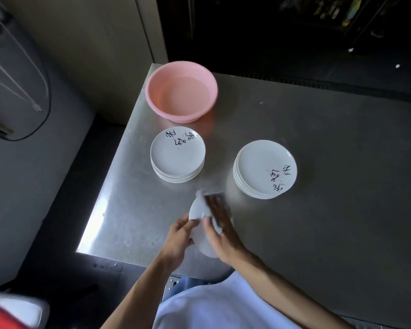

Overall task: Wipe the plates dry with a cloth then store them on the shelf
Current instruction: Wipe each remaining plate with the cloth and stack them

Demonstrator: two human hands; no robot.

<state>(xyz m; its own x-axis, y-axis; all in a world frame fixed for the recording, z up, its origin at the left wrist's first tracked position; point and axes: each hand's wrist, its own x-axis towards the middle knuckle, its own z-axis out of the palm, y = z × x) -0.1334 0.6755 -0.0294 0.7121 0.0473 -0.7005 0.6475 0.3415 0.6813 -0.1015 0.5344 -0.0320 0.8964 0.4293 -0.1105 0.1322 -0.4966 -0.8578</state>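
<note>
Over the near worktop edge, head view: a tilted white plate (198, 211) is held in the air between both hands, above the worktop (330, 150) and not resting on it.
Left hand (179, 236): clamped on the plate's left rim, with the fingers curled round the edge.
Right hand (220, 229): fingers stretched out and lying flat on a white cloth (217, 227), pressing it to the plate's face. The outline is blurred.
Cloth: bunched under the right palm. A pale blurred flap shows past the fingertips, at the plate's far rim.
Left stack (177, 154): white plates piled upright on the worktop beyond the hands. The top plate has dark brush lettering and pink marks near its far rim.
Right stack (265, 168): a second pile of the same plates, well apart from the first. Its lettering sits toward the right rim.
Pink basin (150, 96): at the far left corner of the worktop, just behind the left stack, with clear water in it.
Worktop surface: brushed metal, with droplets along the left edge.
Foreground: a pale shirt (223, 305) fills the bottom of the view.
Bottom left: a red and white shape (10, 312), too blurred to identify.
</note>
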